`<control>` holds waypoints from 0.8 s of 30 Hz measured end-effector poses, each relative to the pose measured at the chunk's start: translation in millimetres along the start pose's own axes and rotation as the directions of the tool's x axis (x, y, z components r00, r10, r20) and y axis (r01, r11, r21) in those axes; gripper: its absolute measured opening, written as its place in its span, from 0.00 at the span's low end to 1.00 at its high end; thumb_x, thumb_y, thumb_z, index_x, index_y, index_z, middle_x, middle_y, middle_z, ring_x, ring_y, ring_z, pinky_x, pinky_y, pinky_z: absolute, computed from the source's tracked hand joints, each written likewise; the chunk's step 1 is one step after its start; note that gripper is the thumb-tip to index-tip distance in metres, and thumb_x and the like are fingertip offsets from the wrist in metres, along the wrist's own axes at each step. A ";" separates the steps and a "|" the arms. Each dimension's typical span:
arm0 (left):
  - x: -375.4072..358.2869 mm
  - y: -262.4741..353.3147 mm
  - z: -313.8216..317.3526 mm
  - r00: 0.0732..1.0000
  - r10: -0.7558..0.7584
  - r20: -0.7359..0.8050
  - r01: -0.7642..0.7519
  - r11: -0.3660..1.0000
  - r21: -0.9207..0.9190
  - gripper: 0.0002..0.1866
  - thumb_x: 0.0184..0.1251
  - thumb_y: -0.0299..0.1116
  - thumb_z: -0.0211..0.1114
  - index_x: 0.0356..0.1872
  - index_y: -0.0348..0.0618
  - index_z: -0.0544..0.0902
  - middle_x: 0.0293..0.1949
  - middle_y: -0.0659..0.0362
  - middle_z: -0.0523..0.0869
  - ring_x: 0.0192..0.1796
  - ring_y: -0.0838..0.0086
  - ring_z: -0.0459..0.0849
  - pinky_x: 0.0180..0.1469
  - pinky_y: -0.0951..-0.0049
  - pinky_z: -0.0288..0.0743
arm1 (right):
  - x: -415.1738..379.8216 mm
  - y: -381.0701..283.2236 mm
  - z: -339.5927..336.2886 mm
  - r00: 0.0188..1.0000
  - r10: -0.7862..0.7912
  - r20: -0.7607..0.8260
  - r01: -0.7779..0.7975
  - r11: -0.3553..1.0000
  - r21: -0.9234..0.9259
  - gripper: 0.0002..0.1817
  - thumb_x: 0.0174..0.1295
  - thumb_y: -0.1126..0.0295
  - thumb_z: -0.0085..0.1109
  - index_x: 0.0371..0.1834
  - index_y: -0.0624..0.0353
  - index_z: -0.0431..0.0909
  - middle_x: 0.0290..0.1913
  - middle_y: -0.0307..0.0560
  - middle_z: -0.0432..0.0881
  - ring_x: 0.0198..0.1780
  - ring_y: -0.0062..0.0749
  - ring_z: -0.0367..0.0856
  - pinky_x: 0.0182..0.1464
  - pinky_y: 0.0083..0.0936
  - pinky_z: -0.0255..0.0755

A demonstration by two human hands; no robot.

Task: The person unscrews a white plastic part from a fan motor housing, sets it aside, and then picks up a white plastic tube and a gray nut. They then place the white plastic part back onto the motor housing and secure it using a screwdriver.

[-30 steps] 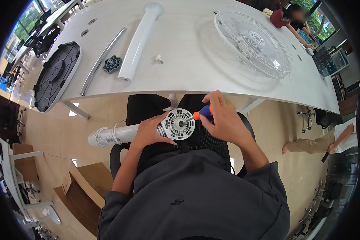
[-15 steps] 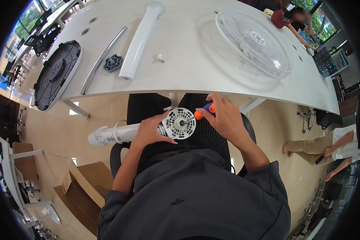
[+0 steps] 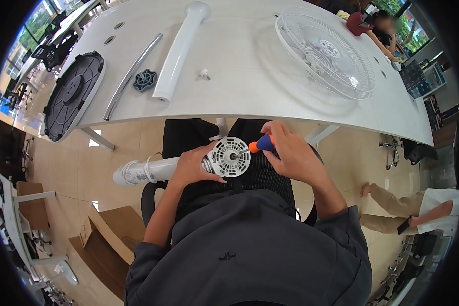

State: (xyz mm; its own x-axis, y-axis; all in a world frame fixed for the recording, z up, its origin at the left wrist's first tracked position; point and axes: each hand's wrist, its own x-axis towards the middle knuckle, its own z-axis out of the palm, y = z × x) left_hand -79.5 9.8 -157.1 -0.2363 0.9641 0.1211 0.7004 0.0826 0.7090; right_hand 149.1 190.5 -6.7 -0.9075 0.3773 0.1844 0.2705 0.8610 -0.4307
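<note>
On my lap lies a white fan motor housing (image 3: 231, 168) with a round slotted face turned up. My left hand (image 3: 190, 166) is wrapped around its neck side, thumb along the lower rim. A white tube (image 3: 163, 170) with a cord wound on it extends left from under that hand. My right hand (image 3: 295, 154) grips the blue and orange handle of a screwdriver (image 3: 263, 144). Its shaft points left at the centre of the slotted face; whether the tip touches a screw is too small to tell.
On the white table (image 3: 239, 97) lie a fan grille (image 3: 326, 48), a white pole (image 3: 181, 51), a chrome tube (image 3: 132, 76), a dark knob (image 3: 145, 80), a small white screw piece (image 3: 204, 74) and a black-backed base (image 3: 72, 92). A cardboard box (image 3: 109, 229) stands on the floor; a person (image 3: 392, 209) is at right.
My right hand has shifted its fingers on the screwdriver handle and turned slightly, showing more of the blue part. My left hand and the housing stay nearly still. The person at right has moved.
</note>
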 end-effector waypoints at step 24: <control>0.1 -0.7 0.5 1.000 -0.016 0.014 0.016 1.000 0.015 0.65 0.24 0.67 0.89 0.73 0.47 0.78 0.49 0.49 0.92 0.51 0.54 0.92 0.58 0.59 0.83 | 8.5 -17.4 10.0 0.970 0.241 0.038 -0.233 0.960 -0.154 0.18 0.72 0.61 0.65 0.54 0.61 0.72 0.40 0.55 0.83 0.36 0.55 0.86 0.40 0.47 0.78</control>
State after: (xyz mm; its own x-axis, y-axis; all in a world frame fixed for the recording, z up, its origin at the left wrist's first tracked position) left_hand -79.6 10.0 -158.0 -0.2386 0.9659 0.1000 0.7064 0.1020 0.7005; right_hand 133.4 175.3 -6.4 -0.8269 0.5608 0.0417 0.5206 0.7914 -0.3205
